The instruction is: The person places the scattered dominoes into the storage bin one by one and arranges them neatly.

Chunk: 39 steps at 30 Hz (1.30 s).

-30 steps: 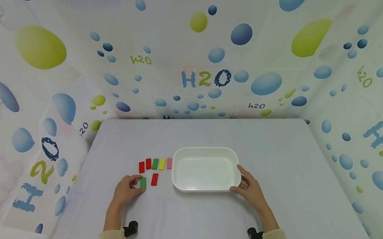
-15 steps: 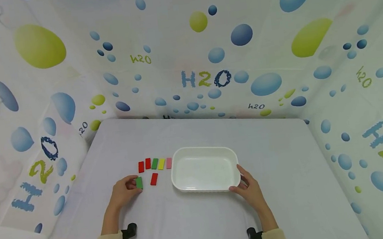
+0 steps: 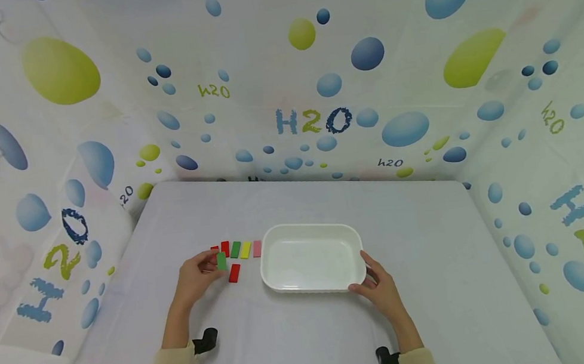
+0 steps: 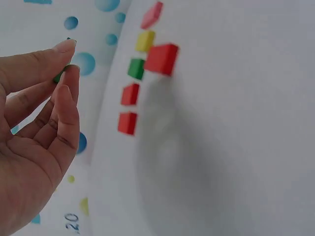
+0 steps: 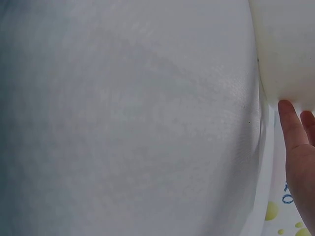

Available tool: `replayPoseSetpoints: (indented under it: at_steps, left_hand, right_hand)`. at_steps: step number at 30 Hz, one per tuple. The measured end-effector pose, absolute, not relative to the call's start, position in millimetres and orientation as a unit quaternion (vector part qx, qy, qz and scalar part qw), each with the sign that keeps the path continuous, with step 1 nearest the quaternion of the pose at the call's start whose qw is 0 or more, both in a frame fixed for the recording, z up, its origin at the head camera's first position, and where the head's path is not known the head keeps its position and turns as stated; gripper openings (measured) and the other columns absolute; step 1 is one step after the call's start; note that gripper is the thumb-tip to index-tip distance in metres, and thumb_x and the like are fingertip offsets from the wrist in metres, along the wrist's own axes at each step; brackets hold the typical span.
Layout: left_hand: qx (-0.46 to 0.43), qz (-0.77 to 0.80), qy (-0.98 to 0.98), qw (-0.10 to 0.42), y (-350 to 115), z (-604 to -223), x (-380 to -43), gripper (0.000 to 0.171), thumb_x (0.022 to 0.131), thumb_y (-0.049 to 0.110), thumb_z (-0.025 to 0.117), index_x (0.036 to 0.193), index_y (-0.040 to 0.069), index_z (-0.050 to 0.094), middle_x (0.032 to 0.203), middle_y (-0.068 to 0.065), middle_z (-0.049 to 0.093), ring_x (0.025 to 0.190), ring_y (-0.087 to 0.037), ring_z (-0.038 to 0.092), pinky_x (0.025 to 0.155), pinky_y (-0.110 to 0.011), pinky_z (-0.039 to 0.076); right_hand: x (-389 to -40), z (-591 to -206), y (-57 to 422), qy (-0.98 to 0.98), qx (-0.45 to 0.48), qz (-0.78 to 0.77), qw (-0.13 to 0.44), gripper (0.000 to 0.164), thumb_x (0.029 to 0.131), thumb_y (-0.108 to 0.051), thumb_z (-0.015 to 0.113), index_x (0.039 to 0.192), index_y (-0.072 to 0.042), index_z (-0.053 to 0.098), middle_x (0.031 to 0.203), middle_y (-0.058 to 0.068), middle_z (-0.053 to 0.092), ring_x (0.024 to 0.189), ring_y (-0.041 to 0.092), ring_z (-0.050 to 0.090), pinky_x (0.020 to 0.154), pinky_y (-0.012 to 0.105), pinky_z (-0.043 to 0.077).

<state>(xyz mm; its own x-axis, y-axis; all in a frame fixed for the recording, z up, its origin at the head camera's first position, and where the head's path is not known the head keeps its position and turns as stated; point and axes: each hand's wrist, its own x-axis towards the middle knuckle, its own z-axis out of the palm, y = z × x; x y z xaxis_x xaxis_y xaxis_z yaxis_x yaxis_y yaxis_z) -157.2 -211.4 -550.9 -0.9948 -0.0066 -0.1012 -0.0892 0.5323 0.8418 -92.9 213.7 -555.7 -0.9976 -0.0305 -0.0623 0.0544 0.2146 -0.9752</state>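
Observation:
My left hand (image 3: 195, 279) pinches a small green rectangular block (image 3: 222, 261) between thumb and fingers, held above the table. In the left wrist view the fingers (image 4: 73, 81) hide most of that block. Just beside it lies a loose red block (image 3: 234, 273). Behind is a row with two red blocks (image 3: 226, 249), a green one (image 3: 235, 249), a yellow one (image 3: 245, 250) and a pink one (image 3: 257, 248); the leftmost red is partly covered. My right hand (image 3: 382, 289) holds the near right corner of a white rectangular tray (image 3: 316, 290), thumb on the near side, fingers on the right side.
The tray stands just right of the pink block, with nothing visible inside. A white cloth covers the table (image 3: 410, 222). Patterned curtains (image 3: 278, 57) close in the back and both sides. Each wrist wears a black camera mount (image 3: 206, 340).
My left hand first drew the green block left, then raised it and carried it right and away from me, over the row's left end. The right hand and tray stay almost still.

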Motion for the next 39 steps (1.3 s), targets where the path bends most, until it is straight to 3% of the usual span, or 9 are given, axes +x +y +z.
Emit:
replayPoseSetpoints:
  at_steps: [8,15,21,28,39]
  left_hand:
    - [0.004,0.511,0.859,0.03,-177.9,-527.1,-171.9,0.05,0.08,0.002,0.075,0.128,-0.001,0.061,0.106,-0.021,0.062,0.087,-0.02,0.057,0.069,-0.014,0.048]
    - [0.042,0.517,0.855,0.02,-144.2,-512.5,-178.8,0.049,0.078,0.001,0.077,0.125,-0.001,0.063,0.103,-0.017,0.064,0.086,-0.021,0.061,0.071,-0.015,0.049]
    - [0.05,0.525,0.849,0.036,-116.9,-506.5,-183.7,0.049,0.079,0.003,0.076,0.126,0.001,0.063,0.103,-0.016,0.064,0.088,-0.023,0.062,0.077,-0.025,0.053]
    - [0.059,0.52,0.851,0.041,-90.7,-506.8,-188.9,0.05,0.079,0.006,0.077,0.127,0.004,0.063,0.102,-0.012,0.065,0.087,-0.021,0.063,0.081,-0.034,0.056]
    - [0.085,0.525,0.846,0.051,-50.0,-510.9,-193.3,0.049,0.078,0.004,0.079,0.125,0.006,0.065,0.097,-0.009,0.065,0.085,-0.017,0.063,0.076,-0.03,0.056]
  right_hand:
    - [-92.1,-556.3,214.1,0.776,0.011,-0.63,0.027,0.086,0.075,-0.005,0.082,0.149,-0.005,0.038,0.152,0.02,0.037,0.134,0.041,0.044,0.1,0.03,0.047]
    - [-91.7,-557.0,213.4,0.777,0.008,-0.629,0.024,0.086,0.075,-0.005,0.082,0.149,-0.005,0.038,0.153,0.021,0.036,0.134,0.043,0.044,0.1,0.03,0.047]
    - [-92.7,-556.5,213.5,0.77,0.008,-0.637,0.029,0.087,0.075,-0.003,0.081,0.149,-0.003,0.036,0.153,0.023,0.034,0.134,0.044,0.043,0.101,0.039,0.045]
    - [-92.9,-555.5,213.8,0.768,0.015,-0.639,0.041,0.089,0.075,-0.005,0.082,0.151,-0.004,0.034,0.155,0.023,0.031,0.136,0.043,0.041,0.103,0.038,0.043]
    - [-92.3,-554.8,214.3,0.767,0.016,-0.641,0.041,0.089,0.075,-0.005,0.082,0.151,-0.004,0.034,0.155,0.023,0.031,0.137,0.044,0.04,0.103,0.038,0.044]
